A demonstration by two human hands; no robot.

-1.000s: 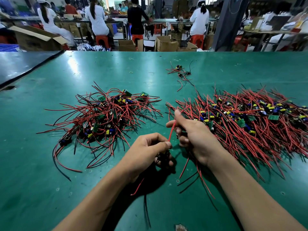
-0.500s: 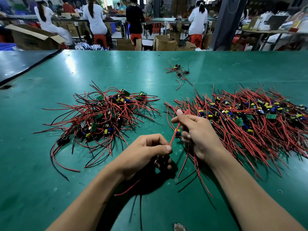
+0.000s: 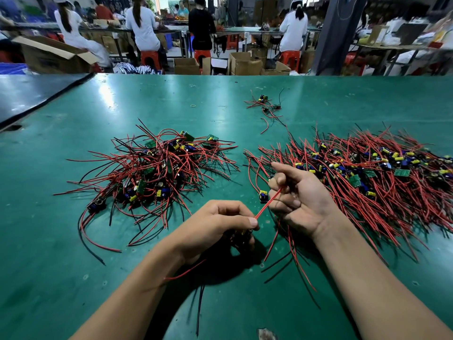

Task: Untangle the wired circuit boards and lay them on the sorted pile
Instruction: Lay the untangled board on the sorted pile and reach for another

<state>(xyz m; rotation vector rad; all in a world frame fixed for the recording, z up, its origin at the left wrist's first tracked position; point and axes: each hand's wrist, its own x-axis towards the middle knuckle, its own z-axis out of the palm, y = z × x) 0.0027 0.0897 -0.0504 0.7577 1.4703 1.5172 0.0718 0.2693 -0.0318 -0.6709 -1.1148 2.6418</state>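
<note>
Two heaps of small circuit boards with red and black wires lie on the green table [image 3: 73,278]: a tangled heap [image 3: 157,173] at centre left and a wider spread heap [image 3: 372,173] at the right. My left hand [image 3: 218,224] grips a dark board with wires hanging below it and pinches one end of a red wire [image 3: 268,203]. My right hand [image 3: 299,195], raised near the right heap's front edge, curls its fingers round that same wire. A small board [image 3: 263,195] hangs just left of my right fingers.
A few loose wired boards [image 3: 266,105] lie farther back near the table's middle. A dark mat [image 3: 31,94] covers the far left corner. Beyond the far edge, people sit on red stools at other benches among cardboard boxes [image 3: 242,63].
My right hand has lifted and turned palm-up, drawing the red wire taut away from my left hand. A small board has come up beside my right fingers. My left hand stays put.
</note>
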